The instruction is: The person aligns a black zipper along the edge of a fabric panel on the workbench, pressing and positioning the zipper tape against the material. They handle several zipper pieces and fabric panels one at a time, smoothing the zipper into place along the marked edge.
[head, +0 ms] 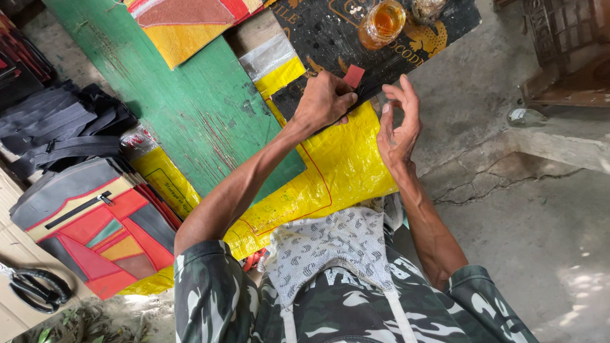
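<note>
My left hand [324,100] is curled down, fingers pinching a small red patch [354,75] by its lower edge, knuckles pressing on the dark strip [289,95] under it. Right hand [398,124] hangs just beside, apart from everything, fingers loosely spread and bent, holding nothing.

The red patch: a little four-sided scrap, matte, flat. It sits at the edge of the black printed sheet [330,38], just above my left fingertips. I judge it very light, soft and limp, probably thin fabric or leatherette; it would flop if lifted by one corner. Best held at an edge between thumb and forefinger, as now. Not fragile, not slippery.

The dark strip looks thin and bendy too; it lies on the yellow plastic sheet [343,165], which is glossy, crinkled and likely slick.

Outward: the green wooden counter [190,101], paint scratched. An open jar of amber liquid [381,24] stands on the black sheet, near my hands. To my left a patchwork bag [101,228] in grey, red and orange, dark folded bags [63,127] beyond it, black-handled scissors [35,289] at the corner. Cracked concrete floor [540,216] on my right.
</note>
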The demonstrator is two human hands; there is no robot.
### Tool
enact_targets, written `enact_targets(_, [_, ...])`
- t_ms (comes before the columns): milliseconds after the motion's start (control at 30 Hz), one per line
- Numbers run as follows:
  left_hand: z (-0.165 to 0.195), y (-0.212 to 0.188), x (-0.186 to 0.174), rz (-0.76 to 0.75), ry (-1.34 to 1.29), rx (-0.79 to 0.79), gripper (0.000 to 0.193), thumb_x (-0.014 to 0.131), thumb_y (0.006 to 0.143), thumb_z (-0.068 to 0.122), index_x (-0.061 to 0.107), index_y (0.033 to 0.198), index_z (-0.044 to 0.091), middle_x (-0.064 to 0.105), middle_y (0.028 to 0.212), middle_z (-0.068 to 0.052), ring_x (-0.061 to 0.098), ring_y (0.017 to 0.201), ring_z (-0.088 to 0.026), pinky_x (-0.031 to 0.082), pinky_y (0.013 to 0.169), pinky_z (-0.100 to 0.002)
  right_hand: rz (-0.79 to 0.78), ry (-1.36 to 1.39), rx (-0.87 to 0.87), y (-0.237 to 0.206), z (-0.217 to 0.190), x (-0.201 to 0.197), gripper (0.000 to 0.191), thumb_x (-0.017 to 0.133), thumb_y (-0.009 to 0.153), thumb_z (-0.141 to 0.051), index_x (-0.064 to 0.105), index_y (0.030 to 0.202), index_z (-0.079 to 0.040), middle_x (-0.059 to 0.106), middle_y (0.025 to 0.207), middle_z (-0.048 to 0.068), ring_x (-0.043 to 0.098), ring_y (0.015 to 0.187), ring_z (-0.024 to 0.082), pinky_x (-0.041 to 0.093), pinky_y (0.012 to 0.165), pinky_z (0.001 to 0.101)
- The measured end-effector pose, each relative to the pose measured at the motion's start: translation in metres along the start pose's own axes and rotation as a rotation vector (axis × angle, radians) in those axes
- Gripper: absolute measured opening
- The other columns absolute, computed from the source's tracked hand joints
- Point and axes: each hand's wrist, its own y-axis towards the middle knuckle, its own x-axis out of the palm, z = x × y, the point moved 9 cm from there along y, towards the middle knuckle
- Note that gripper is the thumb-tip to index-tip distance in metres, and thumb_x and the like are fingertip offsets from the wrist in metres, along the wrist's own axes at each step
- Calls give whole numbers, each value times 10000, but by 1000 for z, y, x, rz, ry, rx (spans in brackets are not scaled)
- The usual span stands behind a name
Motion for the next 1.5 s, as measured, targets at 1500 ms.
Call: enact_targets(1500, [-54, -89, -43, 46, 452, 53, 230, 742, 873, 185, 740, 783, -26, 666, 613, -196, 698, 593, -305, 557, 627, -423, 42, -295, -103, -34, 8, 35, 859, 843, 1017, -196, 272, 1647, -73, 638, 1247, 99, 556, 1144, 249, 422, 1050, 439])
